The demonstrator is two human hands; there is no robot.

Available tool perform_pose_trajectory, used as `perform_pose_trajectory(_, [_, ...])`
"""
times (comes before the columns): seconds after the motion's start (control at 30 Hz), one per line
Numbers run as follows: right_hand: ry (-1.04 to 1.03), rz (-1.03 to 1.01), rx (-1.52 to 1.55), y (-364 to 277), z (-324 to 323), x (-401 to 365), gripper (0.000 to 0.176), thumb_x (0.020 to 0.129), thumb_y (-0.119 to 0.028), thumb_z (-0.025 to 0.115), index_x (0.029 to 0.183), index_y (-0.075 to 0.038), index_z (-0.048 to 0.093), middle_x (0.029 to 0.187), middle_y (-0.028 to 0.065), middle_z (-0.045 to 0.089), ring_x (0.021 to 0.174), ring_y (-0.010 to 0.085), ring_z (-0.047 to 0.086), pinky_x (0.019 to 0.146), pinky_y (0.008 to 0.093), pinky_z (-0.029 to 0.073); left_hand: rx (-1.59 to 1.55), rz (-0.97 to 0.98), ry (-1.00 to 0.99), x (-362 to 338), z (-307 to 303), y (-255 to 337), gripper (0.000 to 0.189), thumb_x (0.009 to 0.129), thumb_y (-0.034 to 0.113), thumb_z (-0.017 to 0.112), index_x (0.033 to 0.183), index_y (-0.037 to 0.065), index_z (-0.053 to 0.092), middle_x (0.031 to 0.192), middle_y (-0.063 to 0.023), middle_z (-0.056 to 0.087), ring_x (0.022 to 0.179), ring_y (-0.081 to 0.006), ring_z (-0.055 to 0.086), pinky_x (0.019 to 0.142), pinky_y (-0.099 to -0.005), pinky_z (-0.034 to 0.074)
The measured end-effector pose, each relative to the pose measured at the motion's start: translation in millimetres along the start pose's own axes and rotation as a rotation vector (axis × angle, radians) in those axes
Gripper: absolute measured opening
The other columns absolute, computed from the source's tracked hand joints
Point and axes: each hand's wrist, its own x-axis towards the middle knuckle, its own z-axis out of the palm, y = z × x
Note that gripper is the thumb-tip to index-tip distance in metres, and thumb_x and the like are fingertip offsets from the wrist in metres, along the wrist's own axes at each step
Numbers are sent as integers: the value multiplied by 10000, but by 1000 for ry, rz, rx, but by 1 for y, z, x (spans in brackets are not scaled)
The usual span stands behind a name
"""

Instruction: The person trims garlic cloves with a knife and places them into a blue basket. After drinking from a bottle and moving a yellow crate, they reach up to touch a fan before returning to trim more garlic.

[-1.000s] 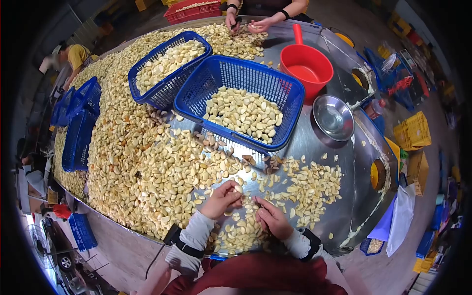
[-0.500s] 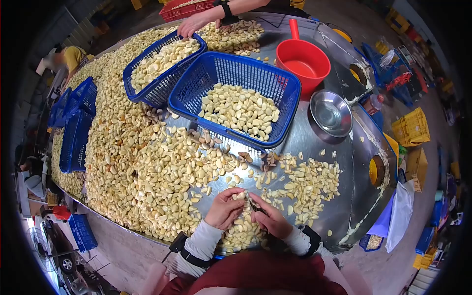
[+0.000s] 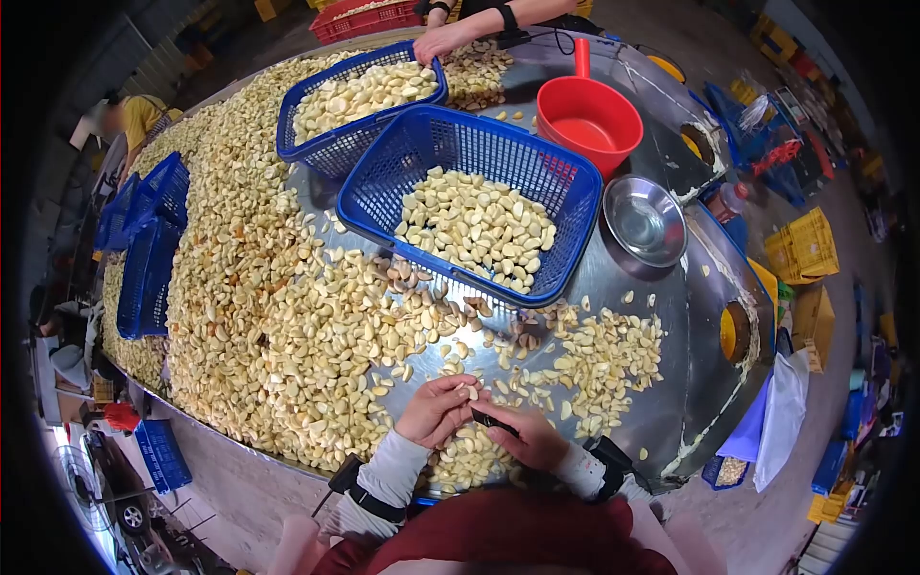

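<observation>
Your left hand (image 3: 436, 412): pinching cream curved kernel (image 3: 471, 392)
Your right hand (image 3: 532, 438): gripping slim black tool (image 3: 492, 420), kernel's five o'clock
Kernel: apparently being trimmed; next calls for steadiness

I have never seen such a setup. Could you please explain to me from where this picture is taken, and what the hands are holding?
There is no robot: a person works with two bare hands. The camera sits on that person's head, looking forward and down. The left hand pinches a small pale cream piece; the right hand holds a small black-handled tool. On the grey metal table lie many loose pale pieces, a blue plastic mesh basket partly filled with them, a red plastic long-handled pan and a shiny round metal bowl. Beyond, another person's hand touches a second blue mesh basket.
</observation>
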Motion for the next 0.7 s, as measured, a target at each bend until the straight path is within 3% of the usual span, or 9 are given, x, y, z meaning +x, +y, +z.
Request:
perform_pose_trajectory(0.1, [162, 31, 136, -8, 2, 2, 561, 934, -225, 518, 1429, -56, 314, 1178, 207, 592, 1025, 368, 601, 842, 380, 474, 87, -31, 89, -2, -6, -2, 274, 864, 5, 622, 1130, -33, 563, 1023, -130, 639, 807, -187, 666, 685, -247, 556])
perform_pose_trajectory(0.23, [77, 118, 56, -12, -2, 5, 540, 942, -223, 508, 1422, -50, 329, 1155, 192, 609, 975, 365, 622, 809, 382, 484, 383, 162, -74, -5, -11, 2, 299, 813, -29, 673, 1082, -24, 543, 969, -124, 640, 783, -177, 666, 660, -240, 565])
perform_pose_trajectory(0.33, [110, -21, 202, -8, 0, 9, 527, 952, -225, 499, 1421, -45, 340, 1015, 133, 655, 815, 282, 653, 724, 347, 492, 425, 259, -95, -7, -10, 0, 258, 808, -50, 664, 1018, 1, 522, 942, -107, 633, 747, -159, 665, 644, -219, 556])
perform_pose_trajectory(0.4, [-35, 409, 614, -3, -1, 3, 518, 959, -225, 485, 1424, -45, 343, 908, 69, 638, 717, 170, 617, 675, 287, 479, 453, 319, -98, -7, -8, -7, 229, 819, -59, 642, 988, 19, 508, 928, -93, 627, 728, -146, 666, 637, -202, 546])
perform_pose_trajectory(0.5, [232, 527, 979, 12, 7, 1, 505, 963, -226, 473, 1422, -50, 354, 797, 19, 585, 705, 89, 573, 662, 247, 467, 106, -38, 45, -6, 10, -2, 163, 880, -10, 594, 1004, 31, 496, 893, -96, 608, 795, -148, 636, 692, -215, 516])
perform_pose_trajectory(0.53, [232, 523, 979, 15, 6, 2, 505, 963, -226, 473, 1422, -50, 354, 797, 19, 585, 705, 89, 573, 662, 247, 467, 141, 83, -16, -3, 27, 16, 147, 895, -2, 568, 1019, 29, 495, 928, -106, 602, 836, -148, 617, 724, -225, 500])
perform_pose_trajectory(0.6, [248, 462, 388, 16, 11, -1, 499, 945, -217, 487, 1405, -55, 383, 819, 61, 611, 696, 140, 609, 625, 275, 486, 255, 394, -231, 5, 66, 66, 171, 921, 23, 521, 1089, 16, 490, 1038, -116, 575, 932, -140, 564, 817, -253, 454])
perform_pose_trajectory(0.63, [243, 469, 389, 11, 16, -3, 499, 945, -217, 487, 1405, -55, 383, 819, 61, 611, 696, 140, 609, 625, 275, 486, 419, 577, -188, 5, 98, 93, 305, 927, 54, 526, 1216, -14, 456, 1133, -122, 552, 1052, -154, 531, 925, -271, 415])
perform_pose_trajectory(0.7, [99, 284, -297, -6, 27, -6, 606, 844, -276, 615, 1384, -86, 415, 1145, 138, 538, 698, 211, 635, 590, 326, 507, 976, 879, 21, 13, 130, 133, 536, 921, 120, 570, 1375, -43, 336, 1343, -172, 454, 1235, -243, 437, 1064, -331, 308])
